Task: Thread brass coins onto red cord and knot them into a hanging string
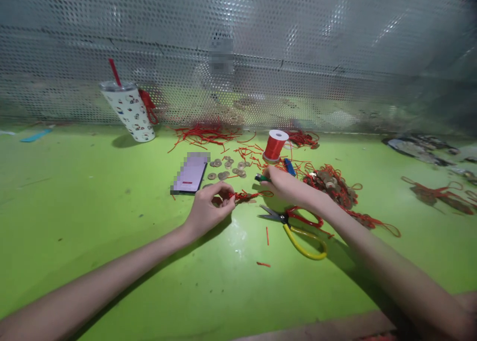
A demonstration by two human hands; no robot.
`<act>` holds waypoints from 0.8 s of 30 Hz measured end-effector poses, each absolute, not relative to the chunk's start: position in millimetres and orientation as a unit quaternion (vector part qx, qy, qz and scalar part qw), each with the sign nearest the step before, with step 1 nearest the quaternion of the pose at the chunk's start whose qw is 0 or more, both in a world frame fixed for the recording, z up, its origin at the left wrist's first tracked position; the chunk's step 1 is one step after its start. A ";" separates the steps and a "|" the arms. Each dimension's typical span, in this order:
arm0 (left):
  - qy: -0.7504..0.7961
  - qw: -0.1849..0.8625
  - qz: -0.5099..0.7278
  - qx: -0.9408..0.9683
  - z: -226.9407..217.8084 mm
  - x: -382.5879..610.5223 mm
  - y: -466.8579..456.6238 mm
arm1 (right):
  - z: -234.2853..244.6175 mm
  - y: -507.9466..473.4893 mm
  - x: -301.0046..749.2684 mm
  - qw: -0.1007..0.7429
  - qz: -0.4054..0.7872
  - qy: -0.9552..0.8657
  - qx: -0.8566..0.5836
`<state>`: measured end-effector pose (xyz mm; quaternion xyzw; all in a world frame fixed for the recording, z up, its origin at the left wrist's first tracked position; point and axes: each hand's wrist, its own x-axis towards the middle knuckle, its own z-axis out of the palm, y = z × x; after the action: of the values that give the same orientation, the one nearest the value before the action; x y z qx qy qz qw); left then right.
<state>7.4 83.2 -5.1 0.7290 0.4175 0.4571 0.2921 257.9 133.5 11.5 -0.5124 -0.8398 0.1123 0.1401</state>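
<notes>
My left hand point(208, 208) pinches one end of a knotted red cord with coins point(246, 197); the cord's loop stretches to the right. Held in my right hand point(286, 184) is a green lighter point(262, 178), its metal end pointing left, just above the cord. I cannot make out a flame. Below my right hand lie scissors point(306, 252) with one red and one yellow handle, blades apart. Loose brass coins point(223, 175) are scattered beyond my left hand. A heap of finished-looking coin cords point(331, 182) rests right of my right wrist.
On the green table point(149, 281), a phone point(191, 173) lies left of the coins. Behind stand a spool of red cord point(275, 147) and a tumbler with straw point(130, 113). Red cord lengths point(206, 133), a blue object point(289, 167) and cord scraps lie around. Perforated metal point(261, 47) rises behind.
</notes>
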 end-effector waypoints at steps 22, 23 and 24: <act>0.424 0.279 0.486 0.711 -4.6 8.6 81.6 | -0.6 97.2 212.6 0.297 0.234 -0.768 -0.516; 0.424 0.280 0.487 0.711 -4.5 8.7 81.5 | -0.9 97.1 212.8 0.294 0.231 -0.770 -0.518; 0.423 0.281 0.488 0.710 -4.4 8.9 81.5 | -1.3 97.0 212.8 0.293 0.228 -0.770 -0.519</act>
<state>8.9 81.5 -4.4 0.7098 0.4234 0.4879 0.2808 212.8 97.0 -1.3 -0.5185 -0.7702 0.2279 0.2932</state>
